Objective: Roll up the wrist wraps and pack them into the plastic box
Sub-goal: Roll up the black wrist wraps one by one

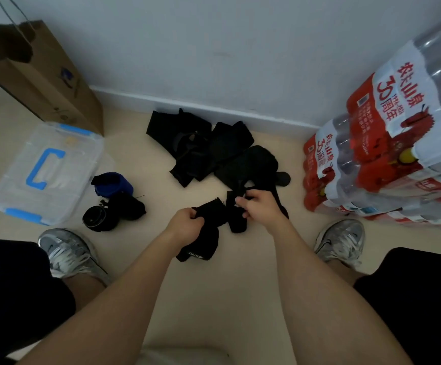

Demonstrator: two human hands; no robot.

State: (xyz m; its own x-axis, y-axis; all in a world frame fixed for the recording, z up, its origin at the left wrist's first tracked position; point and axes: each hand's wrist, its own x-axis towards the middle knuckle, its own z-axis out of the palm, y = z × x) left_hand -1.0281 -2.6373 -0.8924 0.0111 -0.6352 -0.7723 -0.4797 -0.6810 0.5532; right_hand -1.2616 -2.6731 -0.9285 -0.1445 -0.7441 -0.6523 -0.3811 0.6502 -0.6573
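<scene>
With my left hand (186, 225) and right hand (258, 206) both gripping one black wrist wrap (208, 208) over the near floor, I judge it early: a few rolled wraps (128, 206) wait beside the lidded plastic box (82, 154) on the left, unpacked, and a loose pile (208, 148) remains beyond.

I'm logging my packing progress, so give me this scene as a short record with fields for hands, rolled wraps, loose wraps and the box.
left hand: grips the black fabric wrist wrap
right hand: pinches the same wrap
rolled: blue rolled fabric wrap and black rolled fabric wraps, on the floor beside the box
loose: black fabric pile near the wall
box: clear plastic box with blue handle, lid on
</scene>
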